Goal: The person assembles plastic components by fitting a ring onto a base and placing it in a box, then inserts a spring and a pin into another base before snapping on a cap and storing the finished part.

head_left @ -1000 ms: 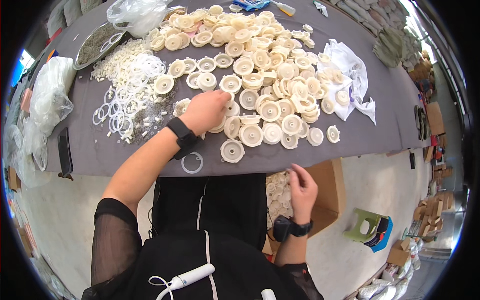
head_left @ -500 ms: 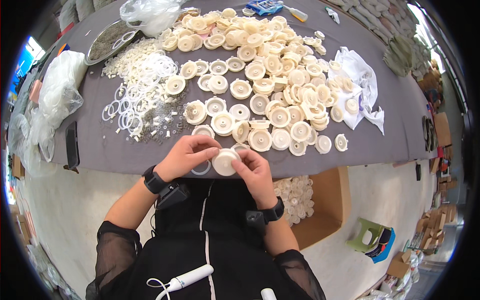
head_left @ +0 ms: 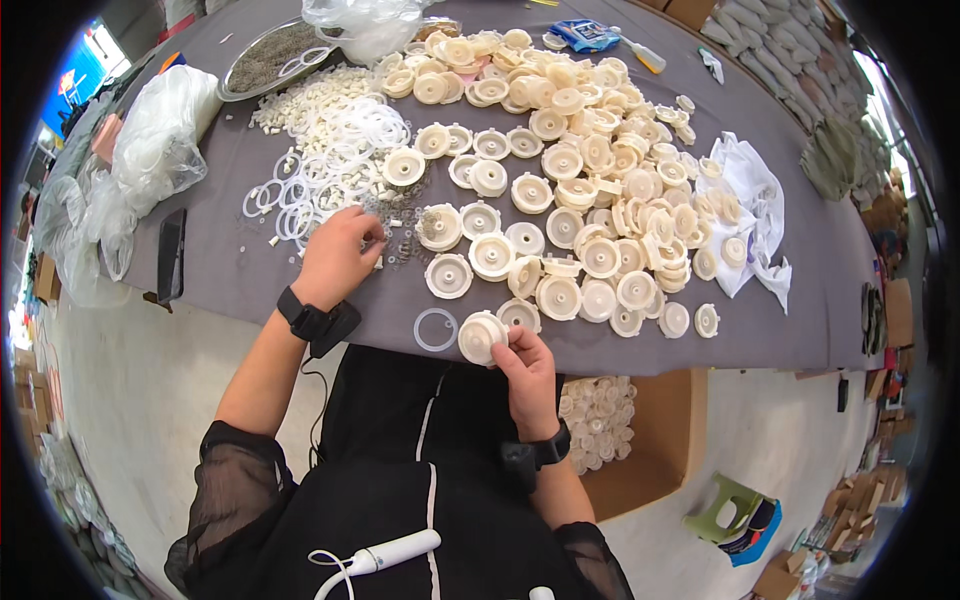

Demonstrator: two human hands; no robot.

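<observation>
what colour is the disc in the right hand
Cream-white disc, held in the right hand; head view.

left hand (head_left: pixel 335 255) left disc (head_left: pixel 483 336), reached up to small parts (head_left: pixel 395 250).

A small blue-and-white printed plastic packet (head_left: pixel 587 34) lies at the far edge of the grey bench (head_left: pixel 230 280). A dark flat phone with a black screen (head_left: pixel 171 254) lies on the bench's left side, just beside crumpled clear plastic bags (head_left: pixel 150 130). A bright blue lit screen (head_left: pixel 78 75) shows at the far left, beyond the bench. An open brown cardboard box (head_left: pixel 660 440) stands on the floor under the bench's near edge.
</observation>
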